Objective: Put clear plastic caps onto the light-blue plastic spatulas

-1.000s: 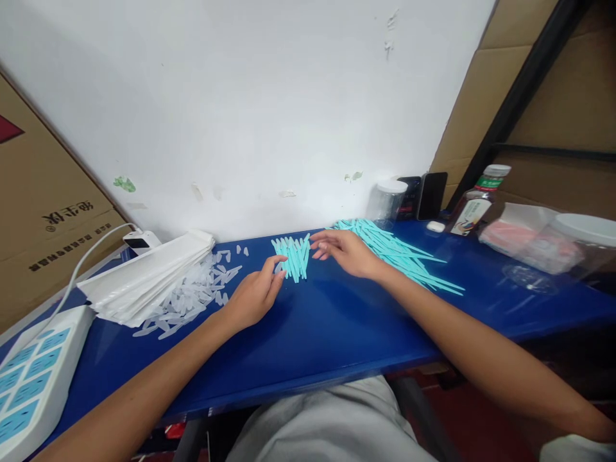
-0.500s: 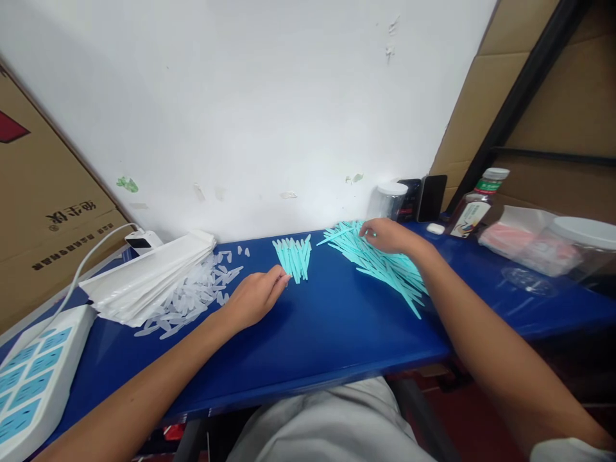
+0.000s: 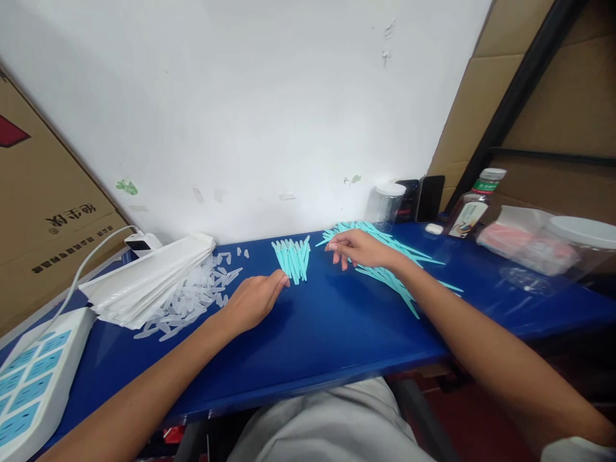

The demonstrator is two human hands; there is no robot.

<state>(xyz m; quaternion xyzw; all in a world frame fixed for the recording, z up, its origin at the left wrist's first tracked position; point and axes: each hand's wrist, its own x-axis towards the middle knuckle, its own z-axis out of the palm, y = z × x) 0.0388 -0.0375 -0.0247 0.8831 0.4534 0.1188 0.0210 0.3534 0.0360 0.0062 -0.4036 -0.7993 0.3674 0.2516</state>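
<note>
A small neat bunch of turquoise sticks (image 3: 292,255) lies near the wall on the blue table (image 3: 312,333). My left hand (image 3: 254,299) rests flat on the table with its fingertips against the near end of that bunch, fingers together and holding nothing. A large loose pile of turquoise sticks (image 3: 385,263) spreads to the right. My right hand (image 3: 359,248) sits at that pile's left edge, pinching one turquoise stick that points left toward the small bunch.
A stack of white sleeves (image 3: 149,276) and a heap of clear plastic caps (image 3: 192,296) lie at the left, beside a power strip (image 3: 29,378). A clear jar (image 3: 386,204), a phone (image 3: 430,197), a bottle (image 3: 474,202) and a lidded tub (image 3: 563,247) stand at the right.
My right hand reached right into the large pile, then came back left with a stick toward the small bunch. My left hand stayed at the bunch.
</note>
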